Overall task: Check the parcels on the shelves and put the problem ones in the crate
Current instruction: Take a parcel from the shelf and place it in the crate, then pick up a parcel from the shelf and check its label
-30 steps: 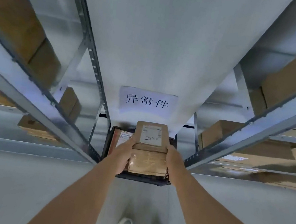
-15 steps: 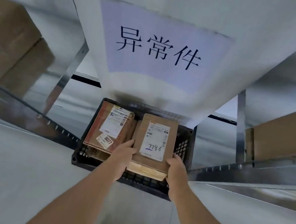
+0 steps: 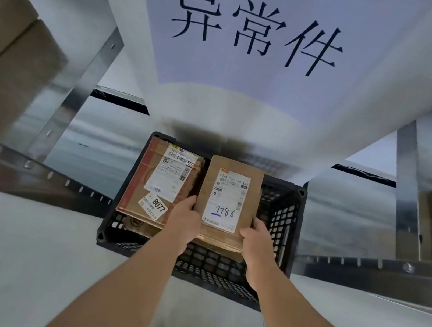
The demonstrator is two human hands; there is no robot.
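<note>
Parcel in hand: brown cardboard box (image 3: pixel 228 196), flat and rectangular, held over the right half of the crate, its far end toward 12 o'clock.
Crate: black plastic (image 3: pixel 281 219), walls pierced in a lattice of holes, sitting on the pale floor at the foot of a white pillar.
Left hand: (image 3: pixel 185 222) grips the parcel's near left corner, thumb on top, fingers curled under the edge.
Right hand: (image 3: pixel 256 239) grips the near right corner, thumb lying on the label's lower edge.
Room to move: the crate's right wall stands just beside the parcel at 3 o'clock, with a gap showing the holes; at 9 o'clock the parcel's long edge runs close along a second parcel (image 3: pixel 159 182) already lying in the crate's left half.
Edges around: perforated metal shelf rails (image 3: pixel 38 172) close in from 9 and 3 o'clock on either side of the crate.
Writing: white shipping label (image 3: pixel 226 200) on the held parcel with handwritten "7786", the first digits underlined in blue; the second parcel carries a sticker reading "8077".
Sign: white sheet (image 3: pixel 254 42) on the pillar at 12 o'clock, printed 异常件.
Shelves: plain cardboard boxes (image 3: pixel 6 68) at 10 o'clock.
</note>
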